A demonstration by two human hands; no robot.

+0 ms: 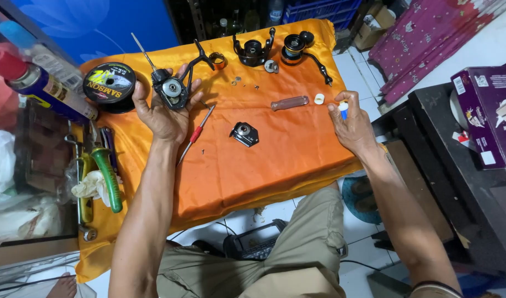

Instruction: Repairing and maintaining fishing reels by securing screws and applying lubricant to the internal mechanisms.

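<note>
The fishing reel body (172, 90) lay in the palm of the left hand (166, 113), raised a little above the orange cloth (264, 165) on the table. Its side was open, so a round gear was visible inside, and a thin shaft stuck out from it toward the upper left. The fingers of this hand were curled around the body and held it firmly. The right hand (352, 128) rested near the right edge of the cloth and pinched a small blue-and-white tube (344, 109) between thumb and fingers.

Judging from the loose parts, the reel was already well taken apart. The black side cover (244, 134) lay apart in the middle of the cloth, and the rotor (254, 51), the spool with handle (297, 47) and some tiny screws (239, 81) lay further up. A red-handled screwdriver (196, 134) lay just beside the left wrist. A brownish tube (290, 102) and a small white cap (319, 99) lay near the right hand. Putting everything together again seemed not yet started.

A spool of fishing line (109, 84) and green-handled pliers (106, 171) lay at the left side.
</note>
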